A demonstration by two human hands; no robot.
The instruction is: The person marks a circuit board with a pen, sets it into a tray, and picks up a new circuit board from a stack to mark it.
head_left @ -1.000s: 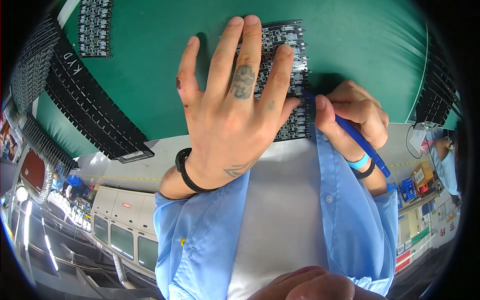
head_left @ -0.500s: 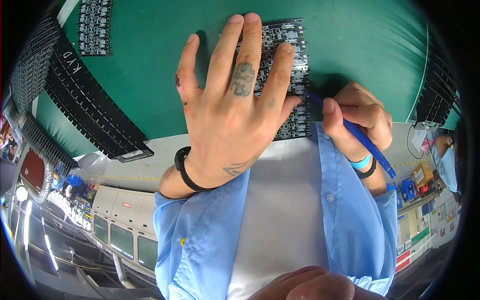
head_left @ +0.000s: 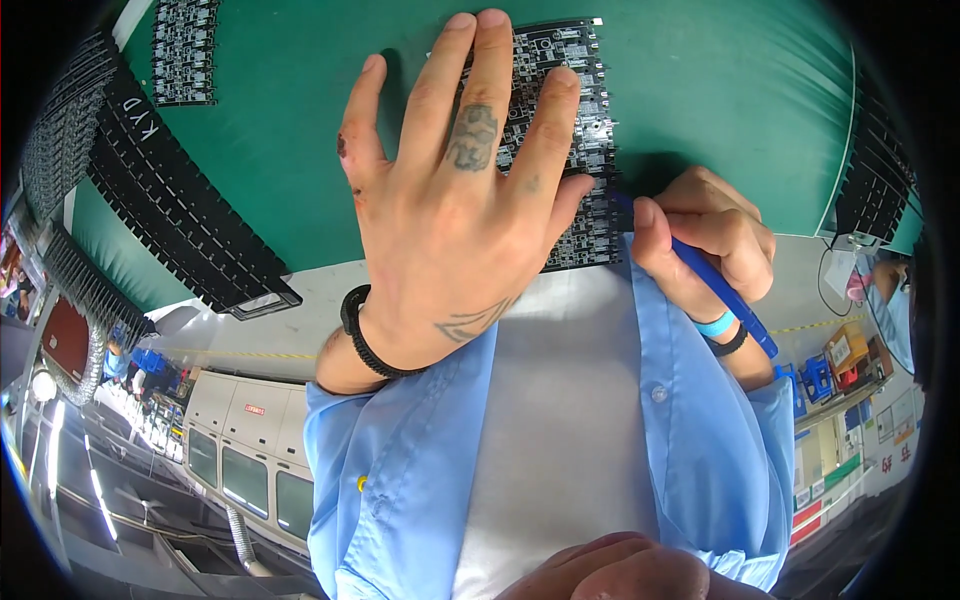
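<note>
Under the spread fingers of my left hand (head_left: 455, 205) lies a black panel of circuit boards (head_left: 592, 130), dense with small silvery parts. The palm side of the hand is hidden, and its fingers are stretched out flat over the panel's left part. My right hand (head_left: 710, 240) is closed around a blue pen-like tool (head_left: 715, 278), just right of the panel. The tool's tip points at the panel's right edge, near my left thumb; whether it touches cannot be made out.
Another circuit board panel (head_left: 185, 52) lies at the far left of the green mat (head_left: 720, 80). Long black slotted racks (head_left: 185, 205) stand along the left side, and another dark rack (head_left: 872, 185) at the right. A person's blue sleeve (head_left: 893, 312) shows at the right rim.
Both hands, the panel and the blue tool appear slightly farther up and left in the picture. The mat's other panel and the racks shift a little too. My grip is unchanged.
</note>
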